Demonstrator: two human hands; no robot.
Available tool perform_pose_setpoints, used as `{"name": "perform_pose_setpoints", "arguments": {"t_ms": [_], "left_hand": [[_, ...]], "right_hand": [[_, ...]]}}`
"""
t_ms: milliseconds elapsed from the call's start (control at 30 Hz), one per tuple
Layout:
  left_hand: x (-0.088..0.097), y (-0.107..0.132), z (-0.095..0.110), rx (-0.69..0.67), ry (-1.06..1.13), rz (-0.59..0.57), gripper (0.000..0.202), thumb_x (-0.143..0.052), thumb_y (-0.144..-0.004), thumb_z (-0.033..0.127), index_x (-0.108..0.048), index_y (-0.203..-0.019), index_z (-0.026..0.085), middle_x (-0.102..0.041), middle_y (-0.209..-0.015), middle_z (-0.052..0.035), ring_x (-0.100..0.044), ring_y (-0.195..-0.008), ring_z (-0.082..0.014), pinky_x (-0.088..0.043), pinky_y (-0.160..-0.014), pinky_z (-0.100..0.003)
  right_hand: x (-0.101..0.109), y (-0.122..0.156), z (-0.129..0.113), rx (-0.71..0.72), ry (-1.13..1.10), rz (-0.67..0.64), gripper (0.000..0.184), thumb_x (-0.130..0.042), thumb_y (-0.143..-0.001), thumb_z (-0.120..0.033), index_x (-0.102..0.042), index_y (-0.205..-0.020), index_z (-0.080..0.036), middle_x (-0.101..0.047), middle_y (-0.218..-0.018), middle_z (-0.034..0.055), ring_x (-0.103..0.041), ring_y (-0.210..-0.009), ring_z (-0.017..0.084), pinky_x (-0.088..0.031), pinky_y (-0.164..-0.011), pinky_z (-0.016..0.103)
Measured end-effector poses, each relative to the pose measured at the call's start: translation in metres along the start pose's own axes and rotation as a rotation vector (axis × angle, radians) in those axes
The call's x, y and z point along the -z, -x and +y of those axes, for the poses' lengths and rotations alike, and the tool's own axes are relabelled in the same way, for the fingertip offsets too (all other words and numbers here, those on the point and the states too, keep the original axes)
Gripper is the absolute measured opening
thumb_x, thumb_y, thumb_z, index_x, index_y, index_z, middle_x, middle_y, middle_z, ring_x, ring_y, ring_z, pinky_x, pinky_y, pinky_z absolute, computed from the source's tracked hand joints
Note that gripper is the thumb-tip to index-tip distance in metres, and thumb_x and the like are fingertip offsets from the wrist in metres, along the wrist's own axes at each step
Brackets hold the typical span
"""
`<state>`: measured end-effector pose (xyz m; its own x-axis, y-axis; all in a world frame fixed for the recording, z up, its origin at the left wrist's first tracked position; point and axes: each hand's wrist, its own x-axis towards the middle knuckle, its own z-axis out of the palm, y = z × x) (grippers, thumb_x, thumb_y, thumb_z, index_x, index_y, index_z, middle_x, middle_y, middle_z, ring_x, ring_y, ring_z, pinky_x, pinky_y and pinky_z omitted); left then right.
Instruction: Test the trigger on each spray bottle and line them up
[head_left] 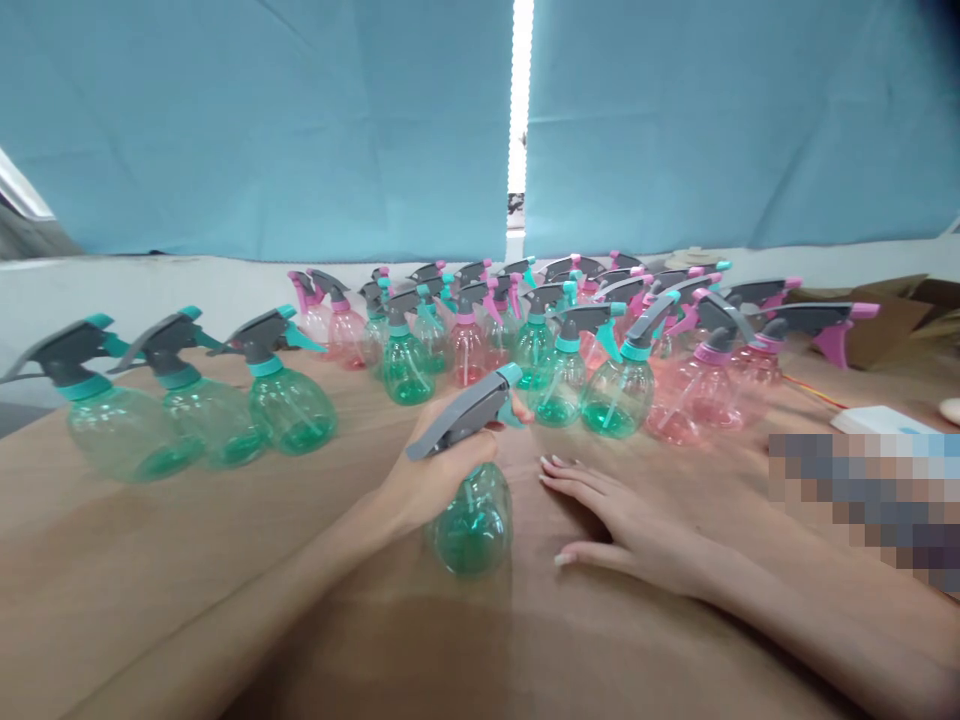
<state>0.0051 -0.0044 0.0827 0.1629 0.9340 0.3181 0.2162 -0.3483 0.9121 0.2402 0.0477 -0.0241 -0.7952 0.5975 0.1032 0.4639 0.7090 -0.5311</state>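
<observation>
My left hand (450, 462) is wrapped round the neck of a green spray bottle (474, 525) in the middle of the view. The bottle has a grey head with a turquoise nozzle and stands slightly tilted; whether its base touches the table I cannot tell. Some fingers lie behind the neck and near the trigger. To its right, my right hand (611, 515) rests flat on the wooden table (360, 640), fingers stretched and thumb apart, holding nothing. Nearest beyond it are a green spray bottle (619, 395) and a pink spray bottle (675, 405).
Three green spray bottles (292, 405) stand in a row at the left. Several green and pink spray bottles (469, 350) crowd the back and right. A white box (881, 420) with a thin cable and some cardboard (862, 330) lie at the right. Behind hangs a blue curtain (300, 130).
</observation>
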Motion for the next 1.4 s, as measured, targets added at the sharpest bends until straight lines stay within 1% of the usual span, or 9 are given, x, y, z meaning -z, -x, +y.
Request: {"name": "perform_pose_setpoints", "arguments": {"t_ms": [67,233,300,433,500,733,967,1167,1400], "left_hand": [[-0.002,0.000,0.003,0.017,0.023,0.006,0.028,-0.055,-0.073,0.019,-0.066,-0.099,0.022,-0.067,-0.114,-0.0036,-0.062,-0.103,-0.0237,-0.047,-0.093,-0.038],[-0.005,0.001,0.004,0.073,0.018,-0.001,0.039,-0.057,-0.075,0.024,-0.060,-0.115,0.021,-0.060,-0.129,-0.0078,-0.066,-0.100,-0.0245,-0.053,-0.078,-0.033],[-0.005,0.001,0.006,0.062,0.000,0.001,0.038,-0.055,-0.076,0.023,-0.061,-0.114,0.021,-0.062,-0.125,-0.0069,-0.066,-0.098,-0.0233,-0.052,-0.076,-0.032],[-0.004,-0.001,0.010,0.046,-0.087,-0.031,0.035,-0.052,-0.075,0.022,-0.063,-0.108,0.020,-0.067,-0.112,-0.0043,-0.064,-0.075,-0.0171,-0.050,-0.070,-0.031],[-0.004,-0.001,0.012,0.055,-0.128,-0.014,0.034,-0.051,-0.075,0.022,-0.063,-0.107,0.020,-0.067,-0.107,-0.0036,-0.060,-0.068,-0.0152,-0.049,-0.069,-0.031],[-0.006,0.002,0.011,0.078,-0.136,0.020,0.034,-0.051,-0.076,0.025,-0.062,-0.107,0.022,-0.066,-0.094,-0.0028,-0.056,-0.063,-0.0147,-0.048,-0.067,-0.031],[-0.004,0.001,0.008,0.066,-0.138,0.001,0.035,-0.052,-0.077,0.026,-0.063,-0.111,0.022,-0.066,-0.078,-0.0016,-0.061,-0.067,-0.0181,-0.049,-0.068,-0.032],[-0.004,0.001,0.007,0.071,-0.148,0.011,0.034,-0.052,-0.077,0.025,-0.063,-0.109,0.022,-0.066,-0.079,-0.0014,-0.060,-0.067,-0.0176,-0.049,-0.067,-0.031],[-0.001,-0.002,0.007,0.079,-0.151,-0.028,0.036,-0.051,-0.075,0.023,-0.062,-0.109,0.022,-0.061,-0.075,0.0006,-0.055,-0.062,-0.0152,-0.048,-0.067,-0.031]], "right_hand": [[0.000,0.000,0.000,0.006,-0.006,0.007,0.078,-0.057,-0.083,-0.061,-0.033,-0.147,-0.025,-0.030,-0.154,0.0080,-0.026,-0.142,0.029,-0.028,-0.114,0.051],[0.001,-0.001,-0.002,0.000,-0.002,-0.007,0.078,-0.058,-0.082,-0.062,-0.033,-0.147,-0.025,-0.029,-0.154,0.0067,-0.026,-0.142,0.029,-0.028,-0.114,0.050],[0.002,-0.002,-0.003,0.002,0.005,-0.019,0.079,-0.057,-0.083,-0.062,-0.032,-0.147,-0.025,-0.028,-0.154,0.0066,-0.025,-0.142,0.028,-0.027,-0.114,0.051],[0.002,-0.002,-0.004,0.003,0.003,-0.013,0.076,-0.055,-0.084,-0.061,-0.032,-0.147,-0.026,-0.028,-0.154,0.0065,-0.025,-0.142,0.029,-0.027,-0.114,0.052],[0.001,-0.001,-0.004,0.005,-0.003,-0.002,0.074,-0.055,-0.085,-0.060,-0.032,-0.147,-0.027,-0.029,-0.154,0.0060,-0.026,-0.142,0.029,-0.027,-0.114,0.052],[0.000,-0.001,-0.003,0.008,-0.003,0.007,0.072,-0.054,-0.087,-0.058,-0.031,-0.147,-0.028,-0.029,-0.154,0.0049,-0.025,-0.142,0.028,-0.027,-0.114,0.052],[0.001,-0.001,-0.004,-0.007,0.020,-0.008,0.073,-0.052,-0.087,-0.060,-0.032,-0.147,-0.024,-0.028,-0.154,0.0057,-0.024,-0.143,0.026,-0.026,-0.115,0.049],[0.001,-0.001,-0.004,-0.006,0.024,-0.008,0.073,-0.052,-0.087,-0.061,-0.032,-0.147,-0.024,-0.028,-0.155,0.0055,-0.024,-0.142,0.027,-0.027,-0.115,0.050],[0.001,-0.002,-0.006,-0.014,0.050,-0.003,0.070,-0.048,-0.089,-0.060,-0.036,-0.146,-0.021,-0.030,-0.153,0.0063,-0.026,-0.142,0.026,-0.027,-0.115,0.049]]}}
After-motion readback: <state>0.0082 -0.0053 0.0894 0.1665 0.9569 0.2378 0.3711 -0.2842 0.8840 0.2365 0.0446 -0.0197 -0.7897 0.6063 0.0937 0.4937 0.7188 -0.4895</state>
